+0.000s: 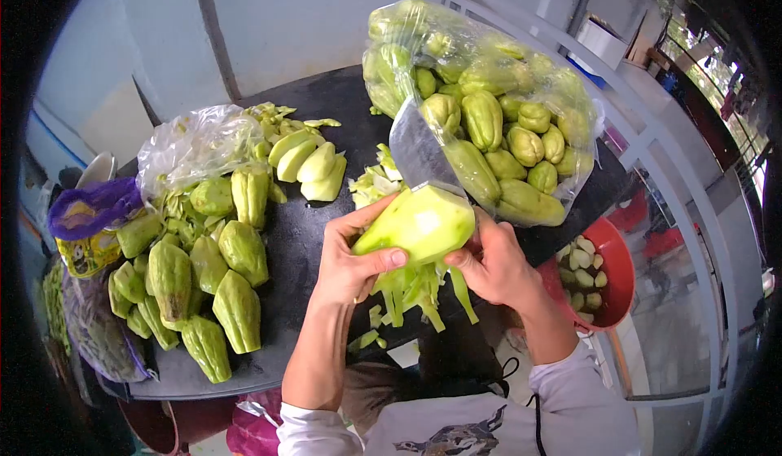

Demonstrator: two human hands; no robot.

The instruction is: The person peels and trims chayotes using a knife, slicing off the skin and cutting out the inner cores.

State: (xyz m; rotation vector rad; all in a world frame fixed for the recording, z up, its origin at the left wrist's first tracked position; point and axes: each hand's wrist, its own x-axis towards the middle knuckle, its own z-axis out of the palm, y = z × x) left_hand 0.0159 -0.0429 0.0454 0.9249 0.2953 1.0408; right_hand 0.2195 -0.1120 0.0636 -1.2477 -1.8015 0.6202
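Your left hand (350,252) is curled firmly around 1 pale green squash (419,228), thumb flat along the near side, fingers mostly out of sight under it. Squash is between your 2 hands, skin off the visible side, held above the surface (289,293). Your right hand (501,264) is closed at the butt end of a wide knife (423,150), handle hidden by fingers and squash; its thumb rests on the squash's right end. Blade points up and away from you, lower part against the squash's far side. Green peelings (415,293) sit just below the squash, between your wrists; more scraps (379,175) just beyond your left hand. Farther past that hand, 4 pale slices (318,163) lie together. Well left of your left hand: a pile of ribbed squashes (171,281), with a crumpled clear bag (187,146) behind it and a purple net (94,207) at its far left. Beyond your right hand, a big clear sack (456,20) full of squashes. Right of your right forearm, lower down, a red bucket (623,273) holds pale pieces.
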